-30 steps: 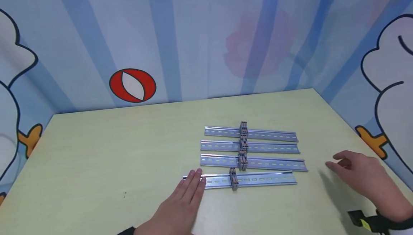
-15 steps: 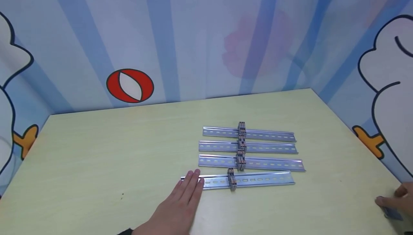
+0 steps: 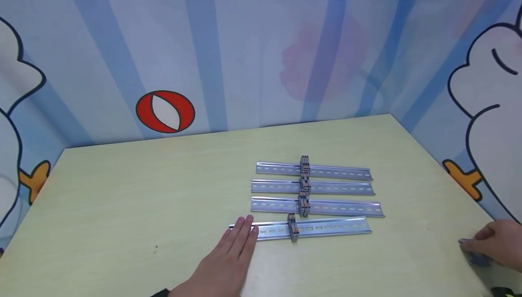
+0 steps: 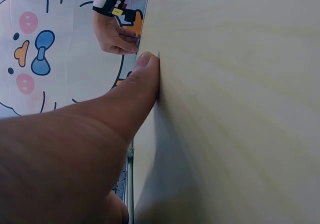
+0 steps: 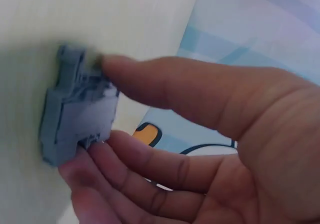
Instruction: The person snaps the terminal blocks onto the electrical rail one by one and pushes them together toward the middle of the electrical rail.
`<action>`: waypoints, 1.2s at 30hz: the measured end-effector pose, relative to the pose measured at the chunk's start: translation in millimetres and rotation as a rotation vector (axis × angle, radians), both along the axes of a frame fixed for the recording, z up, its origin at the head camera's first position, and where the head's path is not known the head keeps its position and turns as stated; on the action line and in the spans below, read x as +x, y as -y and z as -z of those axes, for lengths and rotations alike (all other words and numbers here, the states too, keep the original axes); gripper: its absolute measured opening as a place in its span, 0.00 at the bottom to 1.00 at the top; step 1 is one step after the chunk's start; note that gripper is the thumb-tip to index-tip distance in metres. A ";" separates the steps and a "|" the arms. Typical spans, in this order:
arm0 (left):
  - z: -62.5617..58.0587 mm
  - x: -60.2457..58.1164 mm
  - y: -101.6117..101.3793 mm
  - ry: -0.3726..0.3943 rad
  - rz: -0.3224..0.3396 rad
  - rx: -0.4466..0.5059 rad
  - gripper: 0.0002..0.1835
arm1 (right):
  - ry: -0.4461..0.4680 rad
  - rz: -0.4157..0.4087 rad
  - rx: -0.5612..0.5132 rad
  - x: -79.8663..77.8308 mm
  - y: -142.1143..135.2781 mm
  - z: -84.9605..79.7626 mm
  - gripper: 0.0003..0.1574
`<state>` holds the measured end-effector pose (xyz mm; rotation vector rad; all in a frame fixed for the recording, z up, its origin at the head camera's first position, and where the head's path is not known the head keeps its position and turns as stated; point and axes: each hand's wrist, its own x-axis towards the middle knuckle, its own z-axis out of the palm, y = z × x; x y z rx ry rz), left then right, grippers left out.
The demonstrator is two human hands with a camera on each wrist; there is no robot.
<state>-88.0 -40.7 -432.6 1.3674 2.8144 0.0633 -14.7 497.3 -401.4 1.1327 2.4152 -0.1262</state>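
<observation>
My left hand [image 3: 224,263] lies with straight fingers over the left end of the nearest slotted metal DIN rail [image 3: 334,227]. A small grey terminal block [image 3: 293,228] sits across that rail left of its middle. At the table's right side, my right hand [image 3: 502,245] pinches another grey terminal block [image 5: 82,111] between thumb and fingers. The right wrist view shows this block's flat side and notched outline, close over the table. In the left wrist view the left thumb [image 4: 142,79] points forward along the tabletop.
Three more DIN rails lie roughly parallel behind the nearest one, including the middle one [image 3: 342,188], each with grey terminal blocks [image 3: 305,182] near its centre. The pale table [image 3: 142,197] meets a printed cartoon backdrop [image 3: 261,52] at the back and sides.
My right hand has gone from hovering right of the rails to the table's right edge, picked up a terminal block and moved slightly back left. The left hand has stayed on the rail.
</observation>
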 end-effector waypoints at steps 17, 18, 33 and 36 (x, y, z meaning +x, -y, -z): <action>4.2 -0.5 -0.1 -0.018 -0.011 -0.014 0.48 | -0.482 -0.440 -0.271 -42.3 89.5 -46.3 0.34; 4.9 -0.7 -0.5 -0.019 -0.009 -0.014 0.48 | -0.494 -0.462 -0.298 -44.9 98.7 -48.0 0.32; 11.7 -2.2 2.1 -0.158 0.027 0.029 0.56 | -0.632 -0.843 -0.548 -78.6 208.7 -60.0 0.12; 12.8 -2.9 3.0 -0.212 0.031 0.048 0.57 | -0.615 -0.867 -0.634 -79.4 224.2 -57.1 0.13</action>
